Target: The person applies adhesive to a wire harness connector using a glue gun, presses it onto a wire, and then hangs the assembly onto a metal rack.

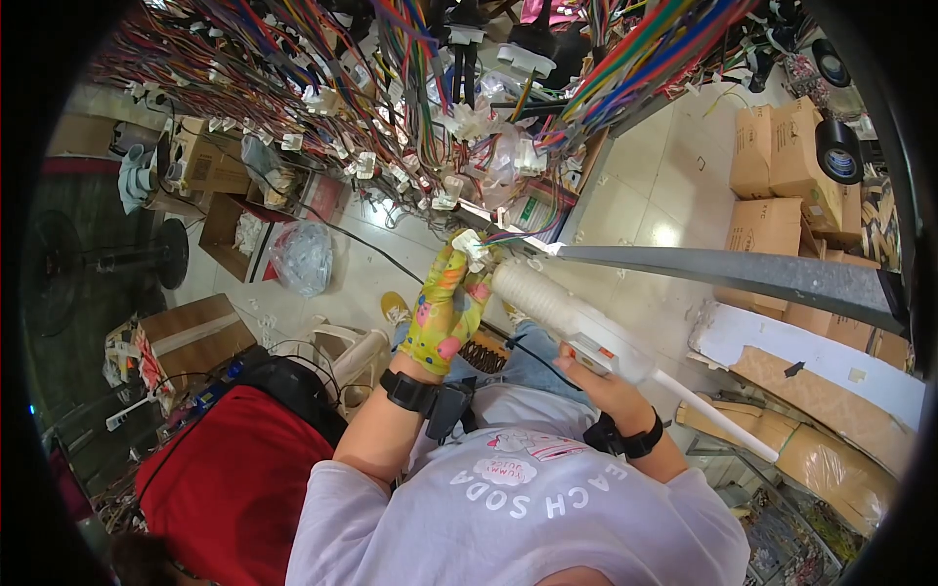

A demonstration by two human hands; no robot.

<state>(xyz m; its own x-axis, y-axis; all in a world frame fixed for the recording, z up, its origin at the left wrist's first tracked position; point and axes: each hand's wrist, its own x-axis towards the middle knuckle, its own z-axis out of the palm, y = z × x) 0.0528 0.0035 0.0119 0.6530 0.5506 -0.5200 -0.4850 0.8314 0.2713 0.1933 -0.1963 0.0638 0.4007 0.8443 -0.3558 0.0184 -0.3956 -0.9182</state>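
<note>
My left hand (438,317), in a yellow patterned glove, is closed around a white plastic connector (472,250) with coloured wires (535,230) running from it. My bare right hand (608,389) grips a white hot glue gun (552,305). Its thick ribbed front end points up and left, close beside the gloved fingers. From the gun's rear a long white glue stick (721,422) juts out toward the lower right. The gun's tip is partly hidden near the glove, so I cannot tell whether it touches the connector.
Dense bundles of coloured wires (332,68) with white connectors hang across the top. A grey metal bar (723,272) runs to the right. Cardboard boxes (767,230) stand at right, an open carton (234,234) and clear plastic bag (301,259) at left. Red cloth (230,479) lies lower left.
</note>
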